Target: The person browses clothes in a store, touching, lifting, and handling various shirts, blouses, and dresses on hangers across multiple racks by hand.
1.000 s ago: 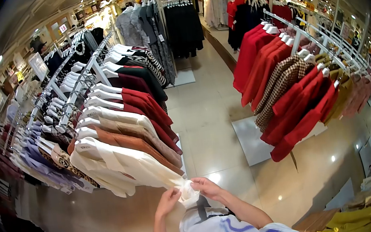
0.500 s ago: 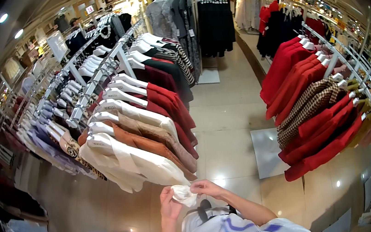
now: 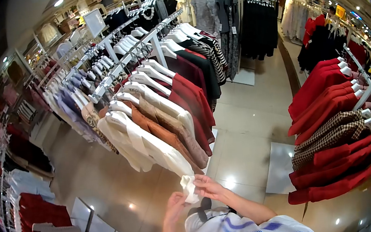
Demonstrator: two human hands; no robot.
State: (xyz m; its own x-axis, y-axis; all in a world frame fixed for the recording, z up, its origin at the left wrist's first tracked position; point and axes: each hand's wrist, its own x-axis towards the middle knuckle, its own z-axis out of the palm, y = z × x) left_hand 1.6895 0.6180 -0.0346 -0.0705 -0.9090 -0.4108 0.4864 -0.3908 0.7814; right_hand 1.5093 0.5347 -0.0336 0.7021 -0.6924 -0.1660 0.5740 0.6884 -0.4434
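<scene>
Pale tiled floor (image 3: 237, 119), running between the racks and reflecting the ceiling lights.

White metal rack (image 3: 157, 50), on the left side, carrying a close row of garments on white hangers; a second rack (image 3: 366, 76) is standing well apart on the right, holding red garments (image 3: 316, 83) and brown checked garments (image 3: 331, 133).

Cream garment (image 3: 152, 150), one, hanging at the near end of the left rack, just beside an orange-brown garment (image 3: 160, 133). Its body is resting on its own hanger (image 3: 116, 117); one sleeve is stretching out toward the person.

Right hand (image 3: 210, 187), reaching in from the right, its fingers closing together on the upper edge of the sleeve end.

Left hand (image 3: 175, 204), sitting lower and opposite, its fingers curling in and pinching the lower edge.

Sleeve end (image 3: 188, 187), bunched, lying between both hands. Condition: handling appears to be partway along; the sleeve end is already being held at two edges, its fabric is looking crumpled rather than flat, and neither hand is letting go. Any button or fastening is showing too small to tell.
</scene>
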